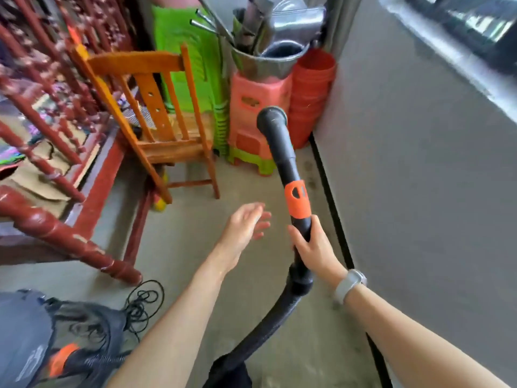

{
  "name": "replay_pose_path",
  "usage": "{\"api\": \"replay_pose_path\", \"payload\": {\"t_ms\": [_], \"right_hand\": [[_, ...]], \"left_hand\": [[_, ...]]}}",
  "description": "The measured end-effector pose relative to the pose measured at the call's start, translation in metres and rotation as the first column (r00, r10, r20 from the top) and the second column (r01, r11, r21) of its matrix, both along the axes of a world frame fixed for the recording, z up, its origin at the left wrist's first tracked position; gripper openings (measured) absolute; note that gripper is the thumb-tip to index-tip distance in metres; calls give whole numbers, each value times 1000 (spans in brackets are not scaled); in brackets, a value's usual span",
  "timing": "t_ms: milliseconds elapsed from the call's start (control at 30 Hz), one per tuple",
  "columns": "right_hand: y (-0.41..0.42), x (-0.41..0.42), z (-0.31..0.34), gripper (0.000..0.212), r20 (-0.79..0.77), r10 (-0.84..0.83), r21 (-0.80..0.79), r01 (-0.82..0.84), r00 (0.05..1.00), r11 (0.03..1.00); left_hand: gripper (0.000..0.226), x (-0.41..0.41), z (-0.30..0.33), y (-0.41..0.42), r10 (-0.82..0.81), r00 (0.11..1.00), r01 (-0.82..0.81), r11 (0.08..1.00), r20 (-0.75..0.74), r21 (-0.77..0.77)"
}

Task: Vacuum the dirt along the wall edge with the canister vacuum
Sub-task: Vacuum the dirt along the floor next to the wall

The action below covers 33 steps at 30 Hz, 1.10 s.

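Black plastic with an orange collar — that's the wand, and right now it's up in the air with its open mouth pointing toward the corner, not down at the floor. The right hand is wrapped around the wand just below the collar, where the hose joins on. The left hand is loose, fingers spread, holding nothing, hovering just left of the wand.

My read: the step here is getting the nozzle down to the wall edge, which runs as a dark strip just right of the wand. To do it well I'd tip the mouth low, keep it tight against that strip, and use the free hand higher on the wand to steady it. Some smudgy marks show on the floor right of the wand, next to the strip — looks like the dirt, though it's blurry.

Stuff around: beyond the wand's tip there's a stack of stools with a metal bucket of junk on top, plus red buckets jammed in the corner. That pile blocks the far end of the edge. A wooden chair sits left of the wand. The canister and a tangle of cord are well behind and left of it, so watch the hose doesn't drag the cord.
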State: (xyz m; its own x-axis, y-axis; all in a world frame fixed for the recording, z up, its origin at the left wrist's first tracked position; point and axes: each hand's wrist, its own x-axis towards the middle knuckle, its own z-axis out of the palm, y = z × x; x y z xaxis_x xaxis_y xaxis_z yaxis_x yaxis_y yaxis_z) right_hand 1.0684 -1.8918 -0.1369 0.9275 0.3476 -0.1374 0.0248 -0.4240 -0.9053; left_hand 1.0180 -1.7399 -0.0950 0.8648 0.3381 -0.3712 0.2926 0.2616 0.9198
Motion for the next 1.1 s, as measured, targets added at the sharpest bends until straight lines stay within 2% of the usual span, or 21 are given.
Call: {"api": "replay_pose_path", "payload": {"t_ms": [133,233,567,700,900,1033,1100], "right_hand": [[-21,60,12,24,55,-133,44,131,990,990],[-22,114,17,26,111,-205,36,202,973,979],[29,291,12,22,119,-297,-41,304,947,952],[44,328,-11,21,56,-232,-72,236,971,969],[52,404,-57,18,-116,-179,-62,172,977,983],[50,480,-89,23,-218,-150,-71,138,964,988],[51,515,-98,21,-269,-144,-91,124,952,988]], "left_hand": [[15,51,-7,-24,-218,975,222,968,-49,114],[16,99,-12,-18,-305,949,314,933,-78,175],[17,273,-27,61,-365,918,394,883,-156,254],[22,340,-29,62,-370,913,402,887,-172,227],[48,465,-42,38,-394,903,427,872,-173,239],[55,568,-69,21,-355,913,395,894,-201,213],[47,615,-85,16,-302,919,362,902,-254,235]]}}
